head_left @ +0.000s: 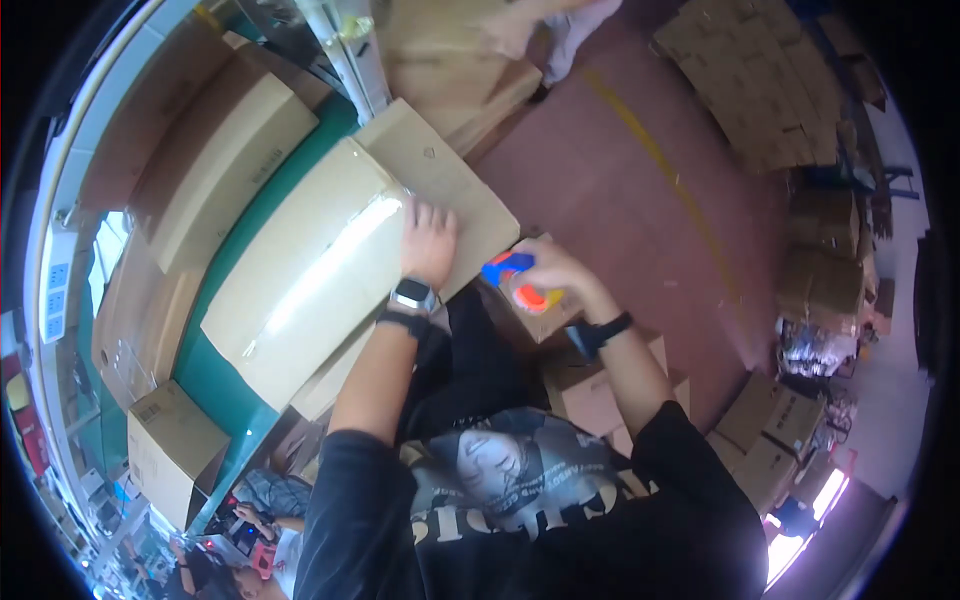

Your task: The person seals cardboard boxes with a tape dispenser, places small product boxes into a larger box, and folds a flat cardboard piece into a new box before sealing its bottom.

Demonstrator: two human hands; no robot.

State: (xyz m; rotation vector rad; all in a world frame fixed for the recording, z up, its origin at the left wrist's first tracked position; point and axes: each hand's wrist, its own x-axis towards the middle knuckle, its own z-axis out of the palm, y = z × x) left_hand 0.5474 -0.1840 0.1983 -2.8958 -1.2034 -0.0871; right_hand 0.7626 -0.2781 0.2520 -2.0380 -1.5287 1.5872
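A long brown carton [310,270] lies on the green bench in front of me, with a shiny strip of clear tape along its top. My left hand [430,243] rests on the carton's right end, fingers stretched out and holding nothing. Next to that end is another brown cardboard surface [440,170]; whether it belongs to the same carton I cannot tell. To the right, my right hand [556,268] grips a blue, orange and yellow tape dispenser [516,273], held apart from the long carton. A smaller carton [545,318] shows below the dispenser.
More cartons [230,165] lie along the green bench [225,365] on the left. At the top, another person's hand [510,30] is over a large carton [440,60]. Stacked cartons [750,80] stand across the reddish floor [620,200], which bears a yellow line.
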